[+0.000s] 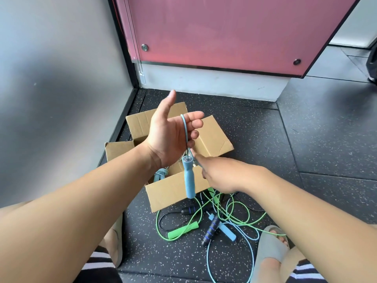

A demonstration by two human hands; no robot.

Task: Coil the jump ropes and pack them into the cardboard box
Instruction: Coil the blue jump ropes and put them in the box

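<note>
My left hand (170,131) is raised palm up over the open cardboard box (175,189), with a light blue jump rope (185,129) looped over its fingers. A blue handle (188,178) of that rope hangs below the palm. My right hand (220,173) pinches the same rope just beside the handle's top. Inside the box lies a coiled light blue rope (160,173). On the floor in front of the box, a green rope (183,229), a black rope with blue-ringed handles (211,230) and the other light blue handle (227,233) lie tangled.
The box stands in a corner between a grey wall (61,78) on the left and a pink panel (224,31) behind. The floor is dark speckled rubber (326,139). My feet in grey slippers (269,248) flank the tangled ropes.
</note>
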